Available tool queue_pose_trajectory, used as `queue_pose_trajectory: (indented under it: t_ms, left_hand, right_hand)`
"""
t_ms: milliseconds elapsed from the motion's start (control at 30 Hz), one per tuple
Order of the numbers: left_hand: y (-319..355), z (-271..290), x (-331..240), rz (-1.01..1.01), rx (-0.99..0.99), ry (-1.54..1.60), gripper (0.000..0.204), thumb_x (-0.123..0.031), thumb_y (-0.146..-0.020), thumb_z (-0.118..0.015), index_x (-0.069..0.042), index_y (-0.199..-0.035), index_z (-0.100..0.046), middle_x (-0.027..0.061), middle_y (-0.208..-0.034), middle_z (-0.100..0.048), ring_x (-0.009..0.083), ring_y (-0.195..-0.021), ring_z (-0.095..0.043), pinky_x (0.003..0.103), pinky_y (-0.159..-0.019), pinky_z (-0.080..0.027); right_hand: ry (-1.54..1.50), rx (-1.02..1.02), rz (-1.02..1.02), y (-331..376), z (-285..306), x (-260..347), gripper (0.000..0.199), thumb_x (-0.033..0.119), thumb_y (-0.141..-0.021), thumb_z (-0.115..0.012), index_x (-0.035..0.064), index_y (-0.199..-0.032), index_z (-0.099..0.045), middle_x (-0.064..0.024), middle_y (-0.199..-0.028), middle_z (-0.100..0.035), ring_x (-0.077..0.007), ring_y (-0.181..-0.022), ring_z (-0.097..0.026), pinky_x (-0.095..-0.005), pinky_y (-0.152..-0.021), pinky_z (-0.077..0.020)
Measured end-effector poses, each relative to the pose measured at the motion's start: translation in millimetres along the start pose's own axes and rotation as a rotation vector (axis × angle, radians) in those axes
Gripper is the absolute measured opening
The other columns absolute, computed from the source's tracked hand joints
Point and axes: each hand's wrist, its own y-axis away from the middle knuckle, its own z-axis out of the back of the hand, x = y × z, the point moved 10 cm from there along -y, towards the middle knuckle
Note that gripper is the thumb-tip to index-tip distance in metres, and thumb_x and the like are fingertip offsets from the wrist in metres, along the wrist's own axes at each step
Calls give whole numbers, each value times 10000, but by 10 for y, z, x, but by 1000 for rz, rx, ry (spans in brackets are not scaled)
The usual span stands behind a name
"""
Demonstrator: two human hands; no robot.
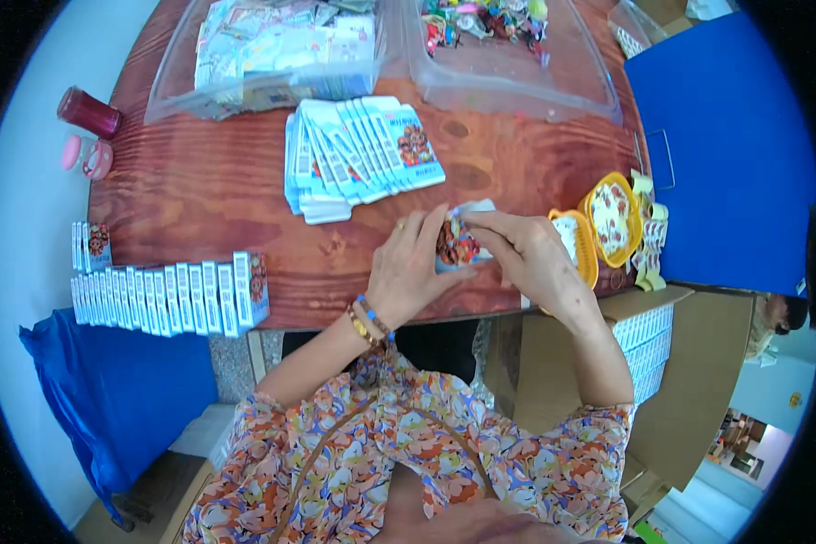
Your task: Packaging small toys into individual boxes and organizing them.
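A small printed carton with a white end is between my hands over the table, near its front edge. My left hand grips its left side, thumb along the near edge and fingers along the far edge. My right hand is closed, its fingertips pressed together at the carton's white upper right end. Whether those fingertips pinch a flap or something small is hidden. Beyond my hands lies a fanned pile of flattened light-blue and white cartons with the same kind of picture.
Filled cartons stand in a row at the left. Clear plastic bins hold packets and small colourful trinkets at the back. Right of my hands are a yellow tray and sticker strips. A cardboard box stands beside the table.
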Motion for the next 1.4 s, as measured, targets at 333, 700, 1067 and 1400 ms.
queue_pose_trajectory:
  t_ms: [333,700,1067,1400]
  left_hand:
    - [-94,35,178,49,54,161,870,-457,-732,-831,-8,-1390,-480,178,-1151,-587,346,-1064,-609,432,-847,-544]
    - [-50,-259,187,-75,169,405,939,-409,-684,-885,12,-1418,-478,174,-1212,-604,335,-1080,-628,414,-857,-551]
    - [-29,-326,279,27,264,461,1007,-391,-648,-876,-35,-1479,-434,146,-1260,-583,323,-1121,-601,409,-900,-534]
    - [-109,-315,289,5,272,563,861,-492,-823,-743,28,-1444,-450,210,-1241,-577,374,-1093,-612,435,-854,-536]
  right_hand:
    - [-139,-140,-98,-1135,921,-67,199,114,-946,-602,18,-1060,-734,-56,-875,-742,-90,-703,-641,-266,-603,-506]
    - [674,32,229,-3659,574,-763,273,225,-889,-674,35,-1084,-661,-136,-984,-706,-318,-878,-673,-397,-792,-519]
    - [-354,71,237,-3348,1348,-890,190,189,-890,-677,24,-807,-632,-50,-1034,-693,-139,-949,-635,-304,-883,-487]
    - [-181,212,-95,-2853,1504,-1394,93,119,-955,-633,64,-883,-614,-10,-800,-658,-52,-581,-603,-199,-521,-480]
